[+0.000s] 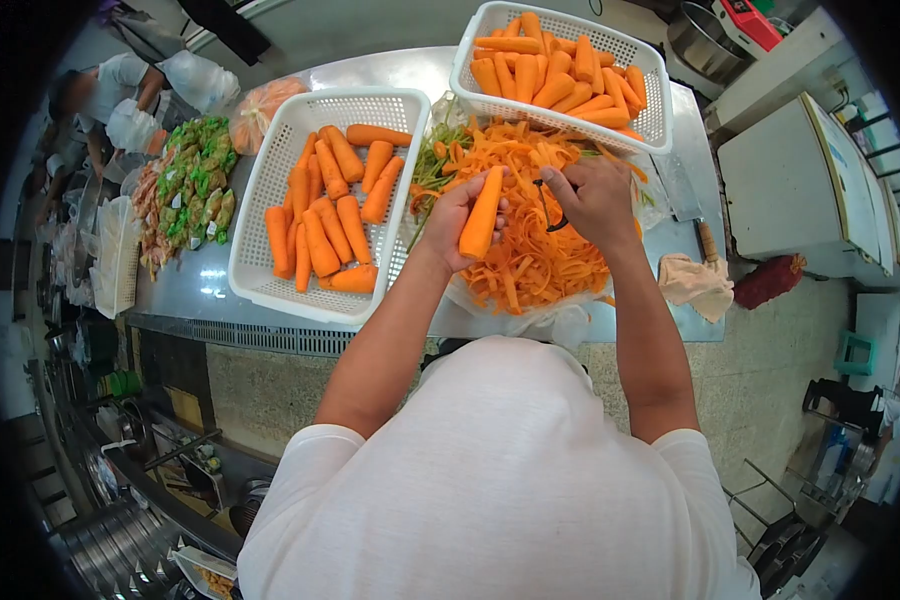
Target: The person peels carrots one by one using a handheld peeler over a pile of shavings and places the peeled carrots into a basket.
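Observation:
My left hand (453, 225) is closed around a carrot (482, 215) that looks peeled, its narrow end tilted up and away from me. In my right hand (598, 205) is a peeler (551, 208) with a dark frame, its blade end a little to the right of the carrot and apart from it. Beneath both hands lies a big heap of orange carrot peelings (540, 262), with green stalks at its left edge. A white basket (245, 245) with several carrots stands left of my left hand. Another white basket (660, 100), also with several carrots, sits beyond my right hand.
A knife (682, 190) and a beige cloth (692, 284) lie at the right of the metal table (195, 290). Green and orange bagged items (192, 185) are piled at its left end. A person (120, 85) is at the far left. A dark red sack (770, 280) lies at right.

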Demonstrator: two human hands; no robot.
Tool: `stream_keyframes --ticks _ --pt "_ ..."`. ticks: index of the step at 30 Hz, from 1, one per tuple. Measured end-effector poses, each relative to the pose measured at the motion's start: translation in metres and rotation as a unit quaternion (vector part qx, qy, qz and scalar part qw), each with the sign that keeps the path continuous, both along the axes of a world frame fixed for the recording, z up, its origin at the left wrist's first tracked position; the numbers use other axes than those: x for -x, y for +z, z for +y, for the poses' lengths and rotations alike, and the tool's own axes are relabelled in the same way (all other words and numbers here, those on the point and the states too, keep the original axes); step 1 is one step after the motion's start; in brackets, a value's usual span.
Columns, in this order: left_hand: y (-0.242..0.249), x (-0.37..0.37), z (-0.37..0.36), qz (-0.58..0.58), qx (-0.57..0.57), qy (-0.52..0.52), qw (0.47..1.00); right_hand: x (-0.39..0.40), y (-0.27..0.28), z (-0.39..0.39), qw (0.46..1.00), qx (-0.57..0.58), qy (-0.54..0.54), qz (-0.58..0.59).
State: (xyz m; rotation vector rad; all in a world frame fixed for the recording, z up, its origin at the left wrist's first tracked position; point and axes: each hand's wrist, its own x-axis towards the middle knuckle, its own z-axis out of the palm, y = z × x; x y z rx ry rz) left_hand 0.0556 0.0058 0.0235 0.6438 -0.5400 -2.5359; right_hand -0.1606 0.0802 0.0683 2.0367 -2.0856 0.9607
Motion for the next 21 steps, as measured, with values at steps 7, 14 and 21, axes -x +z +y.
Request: stream_keyframes --ticks 7,14,21 --pt "-0.001 0.006 -0.002 -0.005 0.033 -0.018 0.999 -0.025 0.015 0.013 0.999 0.001 0.016 0.028" --pt "0.001 0.008 0.003 0.008 0.051 -0.082 0.995 -0.035 0.004 -0.005 0.982 0.057 0.151 0.099" --pt "0.001 -0.002 0.006 0.036 0.042 -0.117 0.992 0.069 -0.022 -0.048 0.980 -0.077 -0.124 0.136"
